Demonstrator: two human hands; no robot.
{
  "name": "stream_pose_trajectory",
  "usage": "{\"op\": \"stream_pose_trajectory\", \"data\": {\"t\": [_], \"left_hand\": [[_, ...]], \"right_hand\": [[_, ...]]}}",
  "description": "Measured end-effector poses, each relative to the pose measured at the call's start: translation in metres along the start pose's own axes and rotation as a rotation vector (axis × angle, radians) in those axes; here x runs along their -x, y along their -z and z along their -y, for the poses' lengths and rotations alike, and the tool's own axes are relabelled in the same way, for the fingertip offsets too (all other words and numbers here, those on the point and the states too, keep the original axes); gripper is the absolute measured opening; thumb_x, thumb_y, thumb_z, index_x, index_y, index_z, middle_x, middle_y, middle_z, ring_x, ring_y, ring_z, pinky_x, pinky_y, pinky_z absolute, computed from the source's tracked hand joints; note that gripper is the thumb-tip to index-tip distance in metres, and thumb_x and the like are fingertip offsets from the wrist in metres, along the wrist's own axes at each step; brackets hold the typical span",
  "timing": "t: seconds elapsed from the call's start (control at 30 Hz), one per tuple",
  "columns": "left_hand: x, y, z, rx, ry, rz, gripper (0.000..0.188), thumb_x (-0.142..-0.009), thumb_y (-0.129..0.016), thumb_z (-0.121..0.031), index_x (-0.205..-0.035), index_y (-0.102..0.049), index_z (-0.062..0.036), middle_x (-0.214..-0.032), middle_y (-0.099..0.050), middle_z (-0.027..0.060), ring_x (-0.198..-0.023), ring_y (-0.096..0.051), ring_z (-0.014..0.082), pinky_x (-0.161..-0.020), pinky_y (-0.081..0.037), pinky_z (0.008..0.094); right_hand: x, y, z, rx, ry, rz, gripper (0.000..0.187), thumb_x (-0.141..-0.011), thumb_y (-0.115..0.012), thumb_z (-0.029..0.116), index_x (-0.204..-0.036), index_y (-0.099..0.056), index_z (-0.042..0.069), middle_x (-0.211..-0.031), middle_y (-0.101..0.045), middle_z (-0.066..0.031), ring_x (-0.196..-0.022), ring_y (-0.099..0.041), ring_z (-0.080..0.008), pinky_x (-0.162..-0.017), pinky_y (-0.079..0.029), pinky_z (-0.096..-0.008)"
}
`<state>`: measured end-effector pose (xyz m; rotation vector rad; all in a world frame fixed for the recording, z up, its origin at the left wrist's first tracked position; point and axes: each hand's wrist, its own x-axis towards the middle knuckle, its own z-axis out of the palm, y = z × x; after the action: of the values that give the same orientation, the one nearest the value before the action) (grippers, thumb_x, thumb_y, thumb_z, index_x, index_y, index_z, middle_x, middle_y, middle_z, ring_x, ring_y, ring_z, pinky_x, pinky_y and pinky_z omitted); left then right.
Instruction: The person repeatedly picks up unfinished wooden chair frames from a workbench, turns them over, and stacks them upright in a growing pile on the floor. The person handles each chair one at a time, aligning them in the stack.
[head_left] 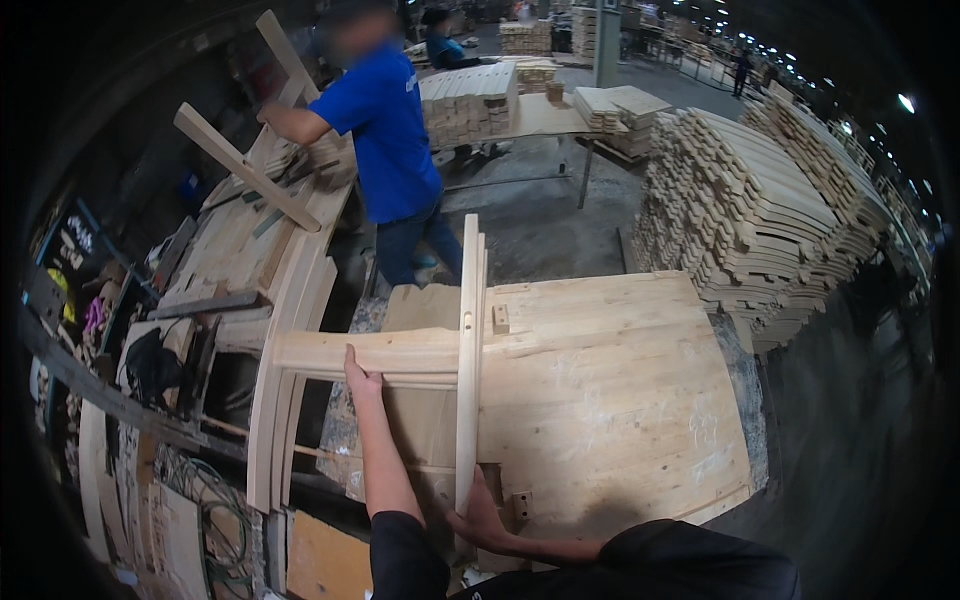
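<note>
A pale wooden frame (400,347) spans from the left bench to the table, a broad rail joining uprights at its two ends. My left hand (362,375) is closed on the rail's near edge, left of its middle. My right hand (480,515) is closed around the lower end of the right upright (467,360), which has a small slot near mid-length. More uprights and rails show close against it, so it seems several frames lie together. Under the right end is the wooden tabletop (610,400), with a small wood block (500,318) and another drilled block (522,505) on it.
A person in a blue shirt (385,130) handles another wooden frame (245,165) at the far-left bench (220,250). Tall stacks of curved wooden parts (740,200) stand at right. A blue metal rail and cables (215,520) lie at left.
</note>
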<state>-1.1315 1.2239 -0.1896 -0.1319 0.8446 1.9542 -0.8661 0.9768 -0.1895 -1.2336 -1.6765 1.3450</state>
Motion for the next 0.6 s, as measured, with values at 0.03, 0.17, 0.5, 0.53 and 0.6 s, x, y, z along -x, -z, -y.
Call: {"op": "stream_pose_trajectory", "data": {"t": [0.03, 0.17, 0.5, 0.53, 0.6], "left_hand": [[-0.002, -0.004, -0.003, -0.064, 0.006, -0.021, 0.044, -0.093, -0.064, -0.03, -0.125, -0.054, -0.0023, -0.123, -0.061, 0.0126, -0.114, -0.058, 0.0283, -0.098, -0.049, 0.0446], [0.013, -0.045, 0.014, -0.102, -0.1, -0.13, 0.045, -0.09, -0.068, -0.019, -0.124, -0.05, 0.0049, -0.119, -0.062, 0.0159, -0.107, -0.062, 0.0304, -0.094, -0.052, 0.049], [0.218, -0.172, 0.2, -0.066, 0.271, 0.254, 0.038, -0.09, -0.066, -0.014, -0.122, -0.053, 0.0001, -0.12, -0.061, 0.0154, -0.113, -0.059, 0.0304, -0.098, -0.05, 0.0466], [0.238, -0.178, 0.219, -0.085, 0.312, 0.243, 0.04, -0.09, -0.066, -0.015, -0.124, -0.051, -0.0005, -0.122, -0.059, 0.0157, -0.114, -0.058, 0.0316, -0.099, -0.048, 0.0476], [0.28, -0.181, 0.277, -0.1, 0.418, 0.253, 0.045, -0.09, -0.066, -0.018, -0.129, -0.049, -0.0021, -0.127, -0.056, 0.0162, -0.118, -0.055, 0.034, -0.103, -0.044, 0.0506]], "right_hand": [[0.003, -0.005, 0.0, 0.018, 0.0, -0.016, 0.097, -0.076, -0.066, 0.015, -0.143, -0.005, -0.017, -0.142, -0.027, -0.0372, -0.136, -0.028, -0.0466, -0.113, -0.027, -0.0456], [0.01, 0.043, 0.003, 0.198, -0.078, -0.11, 0.101, -0.072, -0.071, 0.016, -0.148, -0.008, -0.007, -0.136, -0.042, -0.0333, -0.118, -0.051, -0.0448, -0.102, -0.04, -0.0457], [0.125, 0.347, -0.004, 0.19, -0.036, -0.444, 0.067, -0.074, -0.066, 0.007, -0.136, -0.045, -0.004, -0.117, -0.062, -0.0204, -0.11, -0.059, -0.0245, -0.097, -0.045, -0.0352], [0.138, 0.367, -0.001, 0.167, -0.073, -0.464, 0.064, -0.075, -0.066, 0.006, -0.135, -0.047, -0.004, -0.114, -0.063, -0.0186, -0.108, -0.06, -0.0222, -0.095, -0.046, -0.0338], [0.17, 0.416, -0.013, 0.146, -0.139, -0.524, 0.059, -0.076, -0.065, 0.004, -0.132, -0.05, -0.005, -0.11, -0.065, -0.0145, -0.104, -0.06, -0.0179, -0.091, -0.047, -0.0311]]}}
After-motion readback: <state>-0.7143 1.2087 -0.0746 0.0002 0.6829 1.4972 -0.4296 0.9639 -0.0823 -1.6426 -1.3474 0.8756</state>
